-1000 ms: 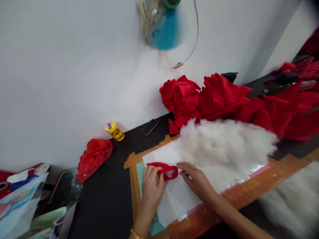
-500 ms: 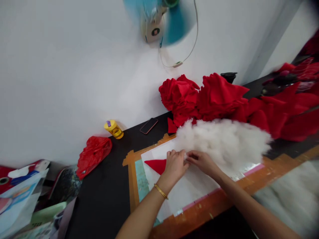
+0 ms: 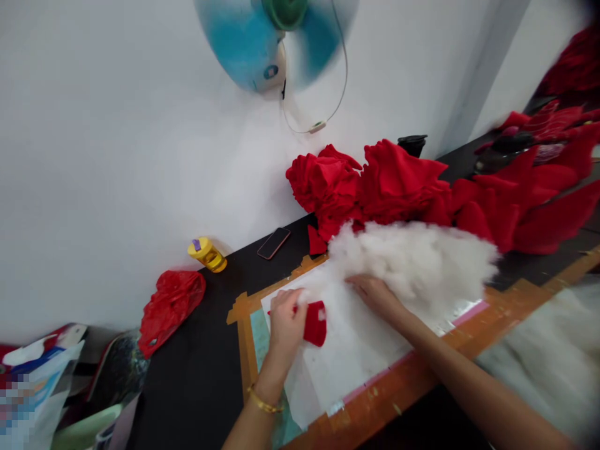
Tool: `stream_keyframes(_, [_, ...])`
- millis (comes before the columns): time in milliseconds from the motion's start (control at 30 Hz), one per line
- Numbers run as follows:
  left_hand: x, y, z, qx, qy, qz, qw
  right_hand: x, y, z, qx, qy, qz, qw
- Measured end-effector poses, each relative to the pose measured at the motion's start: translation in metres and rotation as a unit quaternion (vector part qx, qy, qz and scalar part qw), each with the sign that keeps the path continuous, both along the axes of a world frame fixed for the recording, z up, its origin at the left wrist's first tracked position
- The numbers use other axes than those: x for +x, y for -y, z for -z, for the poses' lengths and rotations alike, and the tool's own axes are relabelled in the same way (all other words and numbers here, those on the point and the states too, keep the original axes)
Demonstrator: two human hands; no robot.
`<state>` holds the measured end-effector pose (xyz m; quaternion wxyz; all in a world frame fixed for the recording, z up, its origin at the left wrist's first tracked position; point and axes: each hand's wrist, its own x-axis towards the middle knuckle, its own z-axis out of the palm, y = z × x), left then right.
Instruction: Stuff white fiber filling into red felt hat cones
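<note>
Fluff (image 3: 417,256) is the biggest thing here, a loose mound along the far side of the right fingers, its near edge reaching about to their tips. Under and between both sets of fingers lies the white sheet (image 3: 356,350). Half a second ago the two hands were almost touching; now they are well apart. The right hand (image 3: 377,297) has gone back to the mound's edge, its fingers bent and close together, palm down; whether they pinch any fibre I cannot tell. The left hand (image 3: 287,319) has drawn away to the other side and turned, thumb and curled fingers pinching the red piece (image 3: 315,324), which pokes out beyond the thumb towards the right hand. Its wide end, hidden behind the left hand a moment ago, now shows, while the pointed end is mostly covered by the fingers. A white tuft (image 3: 304,297) sits at the left fingertips, and a smaller pale patch (image 3: 321,314) shows at the wide end, probably fibre too. For the work, this reads as a parting of roles: left fingers steadying the cloth, right fingers at the supply.
</note>
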<state>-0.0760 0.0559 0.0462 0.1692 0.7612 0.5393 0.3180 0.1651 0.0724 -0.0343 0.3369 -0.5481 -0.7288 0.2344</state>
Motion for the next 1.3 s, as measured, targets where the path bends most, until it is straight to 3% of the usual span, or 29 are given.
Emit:
stream_keyframes(133, [-0.024, 0.011, -0.007, -0.136, 0.181, -0.044, 0.973, -0.021, 0.026, -0.027, 0.043, -0.009, 0.001, 0.999])
stream_keyframes(233, [-0.010, 0.021, -0.002, -0.229, 0.238, -0.018, 0.944, -0.052, 0.050, -0.053, 0.095, -0.069, -0.035, 0.992])
stream_keyframes(333, [0.008, 0.028, 0.005, -0.280, 0.225, 0.037, 0.933, -0.066, 0.058, -0.061, 0.084, -0.115, -0.060, 0.988])
stream_keyframes(500, [0.010, 0.027, 0.011, -0.249, 0.149, 0.015, 0.957, -0.044, 0.055, -0.041, -0.049, -0.177, 0.020, 0.983])
stream_keyframes(567, [0.009, 0.027, 0.014, -0.254, 0.147, 0.015, 0.956, -0.038, 0.058, -0.035, -0.084, -0.202, 0.019, 0.976])
stream_keyframes(767, [0.020, 0.040, 0.023, -0.289, 0.108, 0.066, 0.949, -0.040, 0.073, -0.033, -0.015, -0.172, -0.117, 0.978])
stream_keyframes(933, [0.013, 0.058, 0.018, -0.220, 0.036, 0.097, 0.970, -0.031, 0.082, -0.020, -0.048, -0.182, -0.046, 0.981])
stream_keyframes(1033, [0.007, 0.062, 0.017, -0.126, -0.002, 0.045, 0.991, -0.027, 0.077, -0.017, -0.089, -0.198, 0.036, 0.976])
stream_keyframes(1133, [0.008, 0.054, 0.027, -0.051, -0.032, -0.045, 0.997, -0.035, 0.062, -0.020, -0.139, -0.253, 0.095, 0.953])
stream_keyframes(1233, [0.009, 0.040, 0.045, -0.055, -0.051, -0.070, 0.995, -0.057, 0.049, -0.019, -0.191, -0.340, 0.102, 0.915])
stream_keyframes(1300, [0.006, 0.033, 0.053, -0.070, -0.014, -0.078, 0.994, -0.075, 0.045, -0.014, -0.199, -0.373, 0.092, 0.901])
